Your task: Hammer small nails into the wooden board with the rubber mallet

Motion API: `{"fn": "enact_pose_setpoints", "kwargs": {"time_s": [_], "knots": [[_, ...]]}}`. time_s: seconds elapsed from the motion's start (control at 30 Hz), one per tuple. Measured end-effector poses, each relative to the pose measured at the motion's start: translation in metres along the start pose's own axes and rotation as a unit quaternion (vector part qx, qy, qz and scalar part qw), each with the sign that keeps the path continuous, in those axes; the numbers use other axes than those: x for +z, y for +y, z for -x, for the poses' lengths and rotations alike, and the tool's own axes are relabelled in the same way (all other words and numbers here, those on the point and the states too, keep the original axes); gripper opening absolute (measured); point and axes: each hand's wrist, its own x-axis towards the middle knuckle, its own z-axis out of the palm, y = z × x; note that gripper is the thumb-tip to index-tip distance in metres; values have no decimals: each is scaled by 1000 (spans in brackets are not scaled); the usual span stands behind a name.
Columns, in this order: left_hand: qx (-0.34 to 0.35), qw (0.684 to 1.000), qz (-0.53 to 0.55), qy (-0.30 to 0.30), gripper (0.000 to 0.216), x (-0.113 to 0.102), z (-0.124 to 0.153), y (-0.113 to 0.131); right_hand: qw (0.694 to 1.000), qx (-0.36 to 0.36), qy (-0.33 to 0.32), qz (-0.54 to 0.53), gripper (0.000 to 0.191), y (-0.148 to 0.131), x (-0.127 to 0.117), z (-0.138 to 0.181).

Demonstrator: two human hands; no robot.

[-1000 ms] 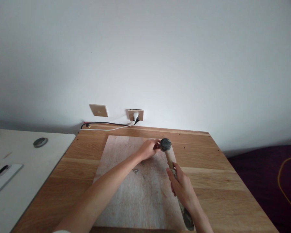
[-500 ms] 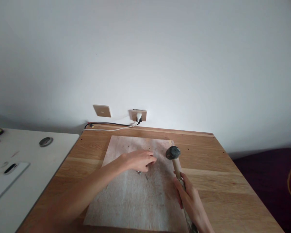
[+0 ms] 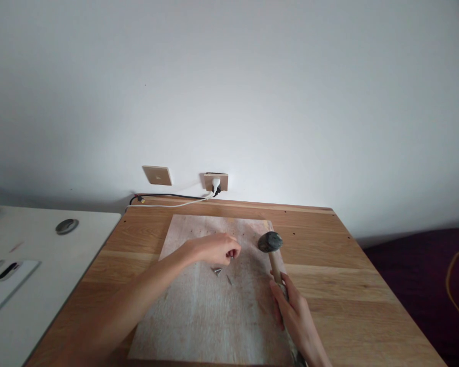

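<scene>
My right hand (image 3: 296, 318) grips the wooden handle of a hammer (image 3: 270, 242), whose dark round head hovers just above the pale plywood board (image 3: 199, 316). My left hand (image 3: 214, 250) rests on the board's middle with fingertips pinched together at a small nail (image 3: 231, 258). A few loose nails (image 3: 217, 270) lie on the board just below that hand. A row of small nail heads runs along the board's far edge. The hammer head is a short way right of my left fingers.
The board lies on a wooden table (image 3: 340, 285) against a white wall with a switch plate (image 3: 157, 175) and a socket (image 3: 216, 182) holding plugs and cables. A white table (image 3: 42, 265) with a round disc (image 3: 67, 226) stands at the left. Dark floor at the right.
My left hand drew back from the board's far edge near the hammer head to the loose nails and pinched one. The hammer shifted slightly right and nearer.
</scene>
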Motion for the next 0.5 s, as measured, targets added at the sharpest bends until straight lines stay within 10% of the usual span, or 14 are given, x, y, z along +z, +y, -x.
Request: {"fn": "enact_pose_setpoints", "kwargs": {"time_s": [0.2,0.5], "knots": [[-40,974,122,185,13,10,-36,-24,1000,-4,-3,-14,65,0,0,2],[-64,956,122,260,11,31,-47,-44,1000,-3,2,-27,66,-1,1,3]]}}
